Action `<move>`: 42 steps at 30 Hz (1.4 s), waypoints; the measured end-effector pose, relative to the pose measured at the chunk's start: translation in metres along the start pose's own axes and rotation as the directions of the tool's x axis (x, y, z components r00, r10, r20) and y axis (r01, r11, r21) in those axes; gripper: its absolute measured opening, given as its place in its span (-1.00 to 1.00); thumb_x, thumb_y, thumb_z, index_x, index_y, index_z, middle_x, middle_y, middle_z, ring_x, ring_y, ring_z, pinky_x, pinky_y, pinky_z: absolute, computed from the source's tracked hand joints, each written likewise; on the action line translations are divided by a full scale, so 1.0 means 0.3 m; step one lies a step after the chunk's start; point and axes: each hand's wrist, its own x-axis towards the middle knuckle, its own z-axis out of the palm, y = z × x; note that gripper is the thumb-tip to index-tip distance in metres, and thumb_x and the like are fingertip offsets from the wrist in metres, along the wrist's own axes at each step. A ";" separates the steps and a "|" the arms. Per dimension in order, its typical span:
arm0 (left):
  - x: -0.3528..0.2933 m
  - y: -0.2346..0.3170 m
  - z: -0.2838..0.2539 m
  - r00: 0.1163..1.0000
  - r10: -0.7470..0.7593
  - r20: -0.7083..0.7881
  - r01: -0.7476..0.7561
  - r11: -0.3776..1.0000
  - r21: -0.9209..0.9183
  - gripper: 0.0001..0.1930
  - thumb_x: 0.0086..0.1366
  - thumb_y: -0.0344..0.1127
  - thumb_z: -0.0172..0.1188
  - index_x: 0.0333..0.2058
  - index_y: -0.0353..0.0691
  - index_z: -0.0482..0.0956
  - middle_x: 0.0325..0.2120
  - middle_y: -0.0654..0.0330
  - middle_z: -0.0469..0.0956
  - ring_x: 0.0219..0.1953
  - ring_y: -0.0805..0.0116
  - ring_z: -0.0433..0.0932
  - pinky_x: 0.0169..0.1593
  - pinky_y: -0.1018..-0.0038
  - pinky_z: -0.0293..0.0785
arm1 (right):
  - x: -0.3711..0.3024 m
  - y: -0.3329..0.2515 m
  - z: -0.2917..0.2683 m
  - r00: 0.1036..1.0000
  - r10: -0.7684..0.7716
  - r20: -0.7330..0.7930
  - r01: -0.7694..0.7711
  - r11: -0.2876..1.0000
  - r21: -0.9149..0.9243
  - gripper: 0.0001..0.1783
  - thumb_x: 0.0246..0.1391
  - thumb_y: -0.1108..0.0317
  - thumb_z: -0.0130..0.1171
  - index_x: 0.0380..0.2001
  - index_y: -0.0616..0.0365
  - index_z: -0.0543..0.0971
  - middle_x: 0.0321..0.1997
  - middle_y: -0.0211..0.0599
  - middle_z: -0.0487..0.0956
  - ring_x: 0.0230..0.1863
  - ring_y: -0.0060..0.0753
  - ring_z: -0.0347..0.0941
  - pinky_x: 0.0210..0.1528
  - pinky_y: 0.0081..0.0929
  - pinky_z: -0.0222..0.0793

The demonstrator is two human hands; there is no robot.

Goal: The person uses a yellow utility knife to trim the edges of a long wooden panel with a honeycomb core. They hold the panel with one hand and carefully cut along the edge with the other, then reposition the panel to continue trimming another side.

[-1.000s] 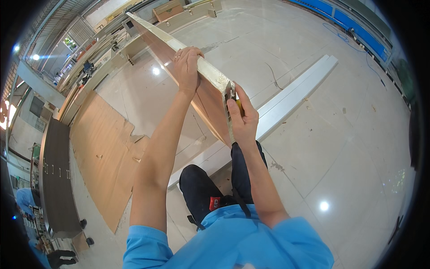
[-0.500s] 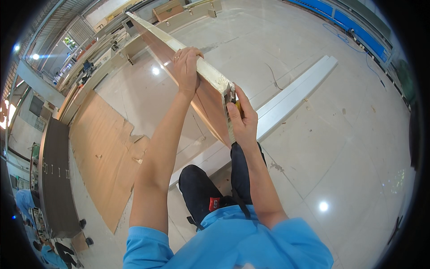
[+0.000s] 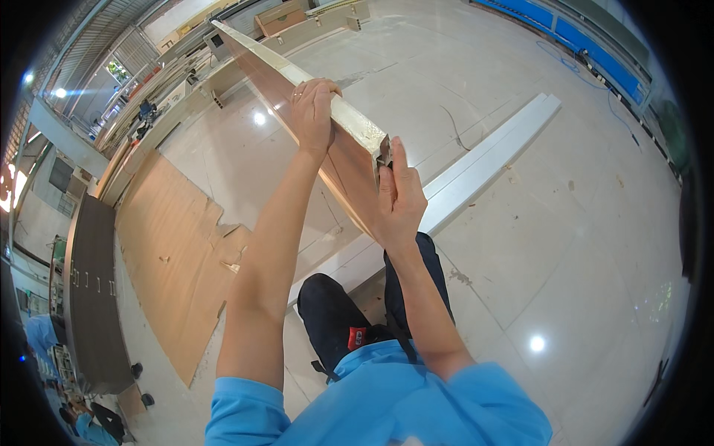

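Note:
A long brown panel (image 3: 264, 74), like a door on its side edge, slants from the far left toward my knees; a pale, glossy strip covers its upper edge. My left hand (image 3: 314, 115) is wrapped over that edge, thumb side toward the near end. At the near corner, my right hand (image 3: 401, 197) is closed round a small hand tool (image 3: 384, 152) with a dark metal end, which touches the corner. Its handle is hidden by my fingers, so its exact kind is unclear. The panel's near end rests close to my knees.
White boards (image 3: 491, 160) lie on the floor under and right of the panel. A torn brown sheet (image 3: 175, 260) lies at left, beside a dark cabinet (image 3: 97, 297). Long beams (image 3: 175, 104) fill the far left. A person in blue (image 3: 93, 430) is at lower left.
My right hand has turned and shifted slightly upward at the panel's corner, hiding the tool's yellow part. My left hand keeps its hold, moving barely to the right.

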 end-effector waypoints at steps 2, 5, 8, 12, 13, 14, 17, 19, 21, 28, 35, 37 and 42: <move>0.000 0.005 -0.002 0.997 -0.070 0.011 0.071 0.997 -0.029 -0.69 0.43 -0.21 -0.13 -0.38 -0.22 0.54 -0.27 0.10 0.67 -0.07 0.05 0.54 0.17 0.24 0.29 | 0.002 0.005 -0.001 0.995 -0.099 -0.021 0.098 0.993 -0.062 -0.49 0.44 0.36 0.14 0.41 0.05 0.48 -0.40 -0.29 0.53 -0.45 -0.52 0.44 -0.37 -0.54 0.41; 0.004 0.013 -0.006 0.999 -0.039 0.021 0.039 0.999 -0.001 -0.66 0.44 -0.20 -0.15 -0.39 -0.23 0.54 -0.27 0.09 0.67 -0.07 0.05 0.53 0.17 0.25 0.28 | -0.003 -0.001 -0.014 1.000 0.004 0.023 -0.009 0.971 0.237 -0.51 0.52 0.31 0.04 0.44 0.08 0.44 -0.43 -0.43 0.46 -0.46 -0.65 0.34 -0.41 -0.63 0.30; 0.005 0.021 -0.010 1.000 -0.001 0.007 0.001 1.000 0.008 -0.62 0.45 -0.19 -0.19 -0.39 -0.23 0.55 -0.27 0.09 0.66 -0.08 0.05 0.52 0.17 0.26 0.27 | -0.027 -0.027 -0.026 0.907 0.310 0.286 -0.419 0.582 0.697 -0.52 0.56 0.28 -0.02 0.45 0.07 0.42 -0.44 -0.48 0.45 -0.49 -0.70 0.29 -0.46 -0.67 0.26; 0.002 0.028 -0.011 0.998 -0.064 0.005 0.064 0.997 -0.043 -0.65 0.47 -0.22 -0.14 -0.40 -0.18 0.58 -0.28 0.17 0.67 -0.04 0.09 0.56 0.27 0.16 0.25 | -0.032 -0.049 -0.022 0.913 0.341 0.223 -0.397 0.621 0.676 -0.49 0.58 0.25 -0.07 0.47 0.15 0.37 -0.46 -0.53 0.43 -0.54 -0.75 0.25 -0.50 -0.69 0.22; 0.001 0.027 -0.012 0.999 -0.054 0.004 0.054 0.998 -0.037 -0.65 0.47 -0.22 -0.14 -0.40 -0.18 0.58 -0.28 0.17 0.67 -0.05 0.09 0.56 0.28 0.16 0.24 | -0.023 -0.047 -0.025 0.925 0.335 0.179 -0.373 0.708 0.600 -0.49 0.58 0.25 -0.08 0.47 0.17 0.35 -0.46 -0.53 0.43 -0.55 -0.75 0.24 -0.51 -0.69 0.22; 0.002 0.025 -0.009 0.999 -0.048 0.003 0.048 0.998 -0.037 -0.65 0.47 -0.22 -0.14 -0.40 -0.17 0.58 -0.28 0.18 0.67 -0.05 0.09 0.56 0.28 0.16 0.24 | -0.007 -0.041 -0.036 0.940 0.310 0.141 -0.333 0.752 0.569 -0.47 0.58 0.23 -0.08 0.49 0.18 0.33 -0.47 -0.53 0.42 -0.56 -0.74 0.24 -0.51 -0.69 0.22; 0.002 0.016 -0.005 0.999 -0.042 0.008 0.043 0.997 -0.065 -0.62 0.45 -0.18 -0.17 -0.41 -0.24 0.55 -0.26 0.10 0.67 -0.08 0.04 0.53 0.19 0.24 0.27 | 0.042 -0.018 -0.093 0.918 0.377 0.120 -0.376 0.737 0.562 -0.42 0.57 0.21 -0.06 0.52 0.17 0.26 -0.50 -0.53 0.38 -0.59 -0.72 0.23 -0.53 -0.67 0.20; 0.000 0.008 -0.004 1.000 -0.004 0.025 0.004 1.000 -0.004 -0.62 0.46 -0.18 -0.18 -0.40 -0.24 0.54 -0.27 0.10 0.66 -0.07 0.03 0.53 0.20 0.24 0.26 | 0.067 -0.009 -0.136 0.860 0.468 0.205 -0.455 0.520 0.723 -0.38 0.55 0.22 -0.02 0.55 0.14 0.21 -0.54 -0.52 0.34 -0.60 -0.72 0.22 -0.54 -0.63 0.18; 0.002 0.005 0.002 1.000 -0.009 0.028 0.009 1.000 -0.001 -0.65 0.46 -0.21 -0.17 -0.38 -0.24 0.54 -0.28 0.10 0.66 -0.07 0.04 0.54 0.19 0.24 0.27 | 0.085 -0.005 -0.163 0.829 0.491 0.268 -0.506 0.452 0.735 -0.32 0.53 0.26 -0.02 0.59 0.11 0.10 -0.52 -0.51 0.33 -0.62 -0.73 0.20 -0.59 -0.66 0.13; 0.012 0.014 -0.015 0.998 0.023 0.063 -0.022 1.000 -0.012 -0.67 0.46 -0.27 -0.14 -0.39 -0.26 0.55 -0.28 0.11 0.65 -0.09 0.07 0.53 0.20 0.21 0.26 | 0.064 0.021 -0.198 0.858 0.414 0.305 -0.513 0.641 0.571 -0.33 0.48 0.27 0.04 0.55 0.15 0.19 -0.54 -0.56 0.35 -0.62 -0.79 0.19 -0.64 -0.68 0.07; 0.016 0.037 -0.040 0.990 -0.066 0.123 0.074 0.995 -0.062 -0.59 0.53 -0.22 -0.20 -0.39 -0.28 0.56 -0.24 0.07 0.66 -0.06 0.07 0.51 0.19 0.22 0.27 | -0.007 0.000 -0.145 0.890 0.331 0.314 -0.455 0.697 0.554 -0.52 0.34 0.33 0.23 0.28 0.18 0.50 -0.41 -0.45 0.54 -0.45 -0.59 0.43 -0.36 -0.61 0.30; 0.022 0.043 -0.039 0.988 -0.092 0.125 0.103 0.991 -0.088 -0.55 0.55 -0.17 -0.21 -0.40 -0.28 0.57 -0.25 0.06 0.66 -0.05 0.09 0.51 0.21 0.22 0.25 | -0.006 -0.019 -0.098 0.981 0.141 0.132 -0.186 0.873 0.451 -0.60 0.27 0.38 0.29 0.16 0.15 0.56 -0.34 -0.36 0.60 -0.39 -0.47 0.50 -0.32 -0.55 0.37; 0.026 0.055 -0.039 0.977 -0.126 0.171 0.138 0.989 -0.061 -0.55 0.55 -0.15 -0.27 -0.34 -0.29 0.55 -0.18 0.04 0.63 0.00 0.14 0.50 0.26 0.28 0.22 | 0.054 -0.044 -0.027 0.998 0.019 0.065 -0.042 0.921 0.387 -0.80 0.21 0.45 0.37 -0.15 0.23 0.58 -0.37 -0.23 0.59 -0.48 -0.45 0.47 -0.37 -0.52 0.39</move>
